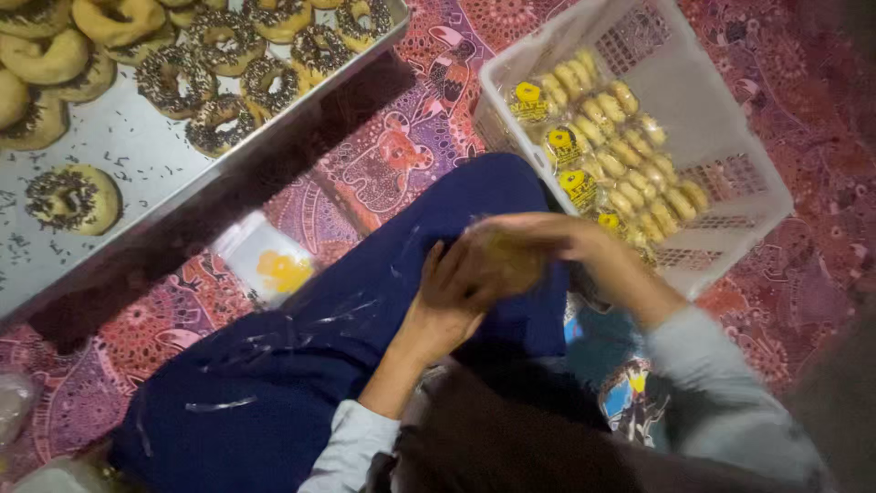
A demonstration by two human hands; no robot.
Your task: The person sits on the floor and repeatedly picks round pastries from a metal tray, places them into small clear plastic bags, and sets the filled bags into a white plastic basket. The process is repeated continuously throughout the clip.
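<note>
— What do the hands hold?

— Both meet over the lap, above the dark blue cloth [365,338] that covers the legs. The left hand [447,292] curls its fingers around a round, yellowish doughnut [511,260]; the right hand [547,233] arches over the top of it, fingers bent onto it. The doughnut is blurred, so I cannot tell whether it is wrapped.

— And around them?

— Just beyond the right hand, a white plastic basket [730,137] lies on the patterned red mat [803,292], with packed doughnuts [611,137] in clear bags with yellow labels lined up along its near side. At the mat's far left corner sits a metal tray [137,155]: sprinkled doughnuts [237,82] crowd its far edge, plain ones [46,55] its left, and one sprinkled doughnut lies alone nearer its middle. A flat clear bag with a yellow mark [274,265] lies on the mat between the tray and the blue cloth.
</note>
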